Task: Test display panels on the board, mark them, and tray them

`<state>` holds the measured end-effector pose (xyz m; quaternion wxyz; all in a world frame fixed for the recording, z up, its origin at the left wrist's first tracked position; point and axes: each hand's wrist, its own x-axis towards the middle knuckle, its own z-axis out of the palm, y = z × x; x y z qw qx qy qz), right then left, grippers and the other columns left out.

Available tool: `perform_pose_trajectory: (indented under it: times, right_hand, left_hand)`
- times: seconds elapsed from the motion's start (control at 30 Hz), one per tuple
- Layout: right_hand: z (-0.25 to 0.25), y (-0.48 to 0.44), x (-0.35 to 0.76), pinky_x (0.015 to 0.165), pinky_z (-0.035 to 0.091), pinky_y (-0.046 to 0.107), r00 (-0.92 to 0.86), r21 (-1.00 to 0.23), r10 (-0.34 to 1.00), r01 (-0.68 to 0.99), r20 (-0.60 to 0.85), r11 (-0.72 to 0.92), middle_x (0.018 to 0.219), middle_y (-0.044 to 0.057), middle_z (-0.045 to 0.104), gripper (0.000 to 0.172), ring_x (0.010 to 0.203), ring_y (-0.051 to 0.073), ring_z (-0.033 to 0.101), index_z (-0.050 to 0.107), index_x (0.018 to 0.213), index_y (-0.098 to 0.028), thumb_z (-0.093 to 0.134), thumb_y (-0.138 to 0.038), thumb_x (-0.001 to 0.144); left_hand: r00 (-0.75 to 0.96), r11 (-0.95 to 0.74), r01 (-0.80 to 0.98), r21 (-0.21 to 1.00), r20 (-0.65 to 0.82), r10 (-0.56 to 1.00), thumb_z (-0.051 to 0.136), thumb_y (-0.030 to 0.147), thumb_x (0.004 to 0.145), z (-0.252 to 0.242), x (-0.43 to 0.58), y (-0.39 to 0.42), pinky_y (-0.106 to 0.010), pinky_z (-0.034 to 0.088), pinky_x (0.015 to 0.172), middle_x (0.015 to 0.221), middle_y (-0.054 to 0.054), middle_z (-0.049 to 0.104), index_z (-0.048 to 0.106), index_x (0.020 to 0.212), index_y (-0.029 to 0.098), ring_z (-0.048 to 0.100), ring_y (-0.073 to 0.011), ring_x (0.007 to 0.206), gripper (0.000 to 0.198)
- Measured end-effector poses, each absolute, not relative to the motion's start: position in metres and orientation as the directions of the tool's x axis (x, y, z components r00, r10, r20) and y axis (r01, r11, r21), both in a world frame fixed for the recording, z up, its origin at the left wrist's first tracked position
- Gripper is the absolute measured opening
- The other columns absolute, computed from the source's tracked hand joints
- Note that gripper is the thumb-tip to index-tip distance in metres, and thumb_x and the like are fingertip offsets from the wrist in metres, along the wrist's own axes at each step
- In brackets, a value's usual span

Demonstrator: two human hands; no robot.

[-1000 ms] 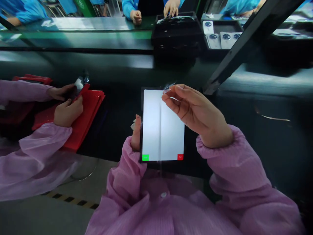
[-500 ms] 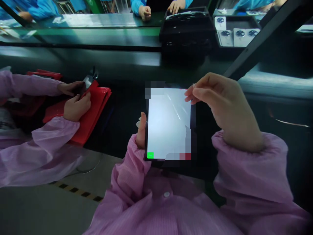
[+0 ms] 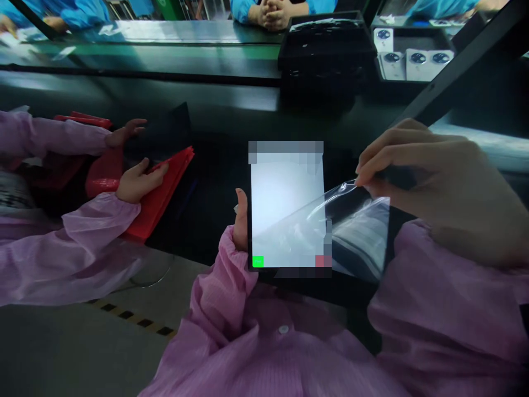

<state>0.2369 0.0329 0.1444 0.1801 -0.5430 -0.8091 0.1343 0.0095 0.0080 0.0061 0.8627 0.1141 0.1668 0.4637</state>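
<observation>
A tablet [image 3: 285, 193] with a lit white screen lies in my left hand [image 3: 241, 220]. My thumb shows along its left edge; the other fingers are hidden beneath it. To the right of the screen, my right hand [image 3: 430, 187] pinches the upper corner of a clear protective film [image 3: 359, 237]. The film is partly lifted off the tablet: its raised part curls over the right edge, while its lower left still lies over the screen. Blurred squares cover parts of the tablet's border.
On the left, a co-worker's hands [image 3: 142, 179] hold red pouches [image 3: 165, 193]. Black trays [image 3: 326, 49] stand stacked across the bench, beside a tray of white boxes [image 3: 417, 63]. Another person's clasped hands [image 3: 275, 14] rest at the far side. A dark slanted post [image 3: 450, 71] rises at right.
My right hand has moved right and down from the tablet's top right corner, pulling the film away. The co-worker's hands at left have shifted apart; the person opposite has clasped their hands.
</observation>
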Motion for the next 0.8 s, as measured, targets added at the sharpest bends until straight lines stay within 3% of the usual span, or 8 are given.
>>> perform_pose_trajectory:
  times: [0.1, 0.23, 0.4, 0.57, 0.7, 0.8]
  right_hand:
    - [0.143, 0.039, 0.245, 0.089, 0.032, 0.000, -0.288, -0.413, 0.949, 0.854, 0.131, 0.317, 0.104, -0.015, 0.055, 0.019, 0.099, -0.022, 0.042, 0.065, 0.074, -0.019, 0.055, -0.034, 0.068]
    - [0.135, 0.052, 0.255, 0.082, 0.032, -0.007, -0.165, -0.511, 0.975, 0.831, 0.146, 0.217, 0.110, -0.017, 0.053, 0.014, 0.108, -0.021, 0.044, 0.062, 0.070, -0.010, 0.060, -0.023, 0.063]
    - [0.122, 0.067, 0.263, 0.074, 0.038, -0.015, -0.141, -0.604, 0.974, 0.766, 0.175, 0.219, 0.111, -0.014, 0.054, 0.017, 0.097, -0.023, 0.050, 0.059, 0.066, -0.003, 0.061, -0.019, 0.062]
    - [0.116, 0.069, 0.264, 0.071, 0.038, -0.016, -0.194, -0.605, 0.957, 0.742, 0.216, 0.287, 0.113, -0.012, 0.053, 0.021, 0.097, -0.023, 0.053, 0.058, 0.069, -0.003, 0.059, -0.023, 0.064]
    - [0.120, 0.066, 0.261, 0.072, 0.039, -0.012, -0.195, -0.606, 0.959, 0.745, 0.203, 0.280, 0.114, -0.015, 0.052, 0.021, 0.098, -0.021, 0.053, 0.058, 0.070, -0.004, 0.059, -0.024, 0.064]
    - [0.122, 0.066, 0.253, 0.082, 0.042, -0.006, -0.202, -0.568, 0.961, 0.776, 0.189, 0.275, 0.116, -0.017, 0.050, 0.020, 0.108, -0.019, 0.051, 0.059, 0.077, -0.011, 0.059, -0.026, 0.064]
  left_hand:
    - [0.516, 0.509, -0.780, 0.364, -0.085, 0.852, 0.019, 0.079, 0.084, 0.003, 0.008, 0.007, -0.046, 0.040, 0.100, 0.131, -0.008, 0.050, 0.051, 0.135, 0.017, 0.047, -0.0316, 0.122, 0.087]
    - [0.560, 0.539, -0.749, 0.385, -0.067, 0.826, 0.022, 0.081, 0.082, -0.001, 0.006, 0.008, -0.044, 0.045, 0.094, 0.129, -0.006, 0.052, 0.051, 0.135, 0.019, 0.055, -0.0273, 0.111, 0.087]
    - [0.589, 0.563, -0.729, 0.389, -0.063, 0.806, 0.029, 0.083, 0.078, -0.007, 0.004, 0.010, -0.050, 0.038, 0.103, 0.140, -0.002, 0.042, 0.048, 0.137, 0.025, 0.048, -0.0302, 0.122, 0.085]
    - [0.529, 0.514, -0.725, 0.459, -0.106, 0.842, 0.026, 0.084, 0.079, -0.003, 0.009, 0.009, -0.054, 0.033, 0.108, 0.146, -0.005, 0.034, 0.041, 0.140, 0.021, 0.033, -0.0343, 0.134, 0.089]
    - [0.494, 0.475, -0.686, 0.551, -0.126, 0.860, 0.012, 0.084, 0.080, 0.003, 0.013, 0.007, -0.054, 0.038, 0.103, 0.145, -0.008, 0.034, 0.029, 0.148, 0.018, 0.037, -0.0347, 0.131, 0.095]
    - [0.492, 0.489, -0.698, 0.524, -0.147, 0.858, 0.017, 0.084, 0.080, 0.003, 0.013, 0.006, -0.052, 0.039, 0.102, 0.144, -0.005, 0.036, 0.032, 0.146, 0.021, 0.043, -0.0330, 0.127, 0.093]
